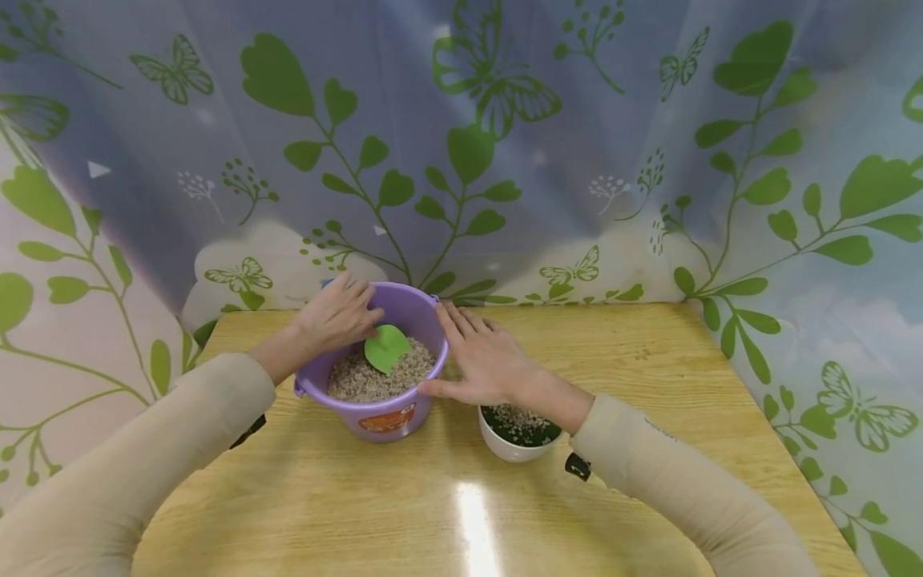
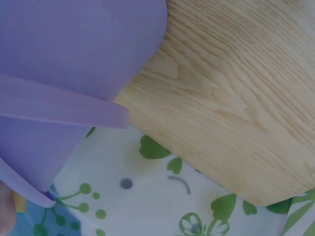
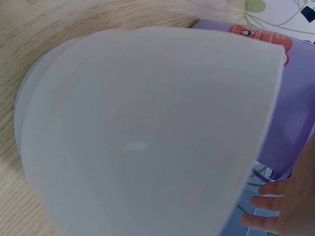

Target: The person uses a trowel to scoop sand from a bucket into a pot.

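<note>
A purple bucket (image 1: 360, 413) holds beige granules (image 1: 360, 381). My left hand (image 1: 335, 312) is over its far-left rim, fingers curled round the handle of a small shovel. The shovel's green blade (image 1: 387, 348) shows above the granules; most of the handle is hidden by the hand. In the left wrist view only a sliver of that hand (image 2: 7, 211) appears beyond the rim. My right hand (image 1: 486, 357) rests on the bucket's right side with straight fingers. Below its wrist stands a white bowl (image 1: 513, 453), dark green inside, with granules in it.
Both containers stand on a light wooden table (image 1: 346, 513). A curtain (image 1: 577, 184) printed with leaves and butterflies hangs behind the table and along both sides. The bowl's outer wall (image 3: 147, 123) fills much of the right wrist view.
</note>
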`<state>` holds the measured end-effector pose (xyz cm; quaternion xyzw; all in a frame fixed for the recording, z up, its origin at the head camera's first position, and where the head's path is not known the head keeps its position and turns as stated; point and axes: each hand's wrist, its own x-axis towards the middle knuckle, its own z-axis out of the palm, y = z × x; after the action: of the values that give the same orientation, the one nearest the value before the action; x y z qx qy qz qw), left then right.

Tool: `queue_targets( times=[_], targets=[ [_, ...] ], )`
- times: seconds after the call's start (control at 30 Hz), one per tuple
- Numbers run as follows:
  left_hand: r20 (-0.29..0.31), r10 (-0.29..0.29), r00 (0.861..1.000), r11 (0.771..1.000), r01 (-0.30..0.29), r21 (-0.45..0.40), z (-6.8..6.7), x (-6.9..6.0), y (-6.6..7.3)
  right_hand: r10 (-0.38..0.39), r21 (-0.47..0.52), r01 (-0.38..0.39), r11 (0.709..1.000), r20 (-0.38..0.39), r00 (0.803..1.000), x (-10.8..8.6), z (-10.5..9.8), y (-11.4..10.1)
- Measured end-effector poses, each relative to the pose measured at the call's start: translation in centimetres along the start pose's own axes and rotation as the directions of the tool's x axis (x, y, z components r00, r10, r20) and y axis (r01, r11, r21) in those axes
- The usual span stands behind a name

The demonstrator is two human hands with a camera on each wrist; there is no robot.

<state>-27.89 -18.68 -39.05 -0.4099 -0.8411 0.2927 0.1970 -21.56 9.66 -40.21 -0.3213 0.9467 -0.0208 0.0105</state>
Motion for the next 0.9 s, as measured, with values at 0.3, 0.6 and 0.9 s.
queue_targets(
  times=[0.3, 0.6, 0.9],
  targets=[
    [0.025, -0.019, 0.999, 0.997, 0.021, -0.069, -0.19, -0.04, 0.30, -0.004, -0.004, 0.004, 1.000, 0.004, 1.000, 0.04, -0.12, 0.00],
    [0.067, -0.025, 0.997, 0.993, 0.033, -0.116, -0.37, 0.04, 0.29, -0.002, 0.001, 0.002, 1.000, 0.006, 1.000, 0.10, -0.14, 0.05],
    [0.066, -0.030, 0.997, 0.989, 0.040, -0.144, -0.42, -0.10, 0.59, 0.000, -0.008, 0.000, 1.000, 0.014, 1.000, 0.10, -0.07, 0.12]
  ],
)
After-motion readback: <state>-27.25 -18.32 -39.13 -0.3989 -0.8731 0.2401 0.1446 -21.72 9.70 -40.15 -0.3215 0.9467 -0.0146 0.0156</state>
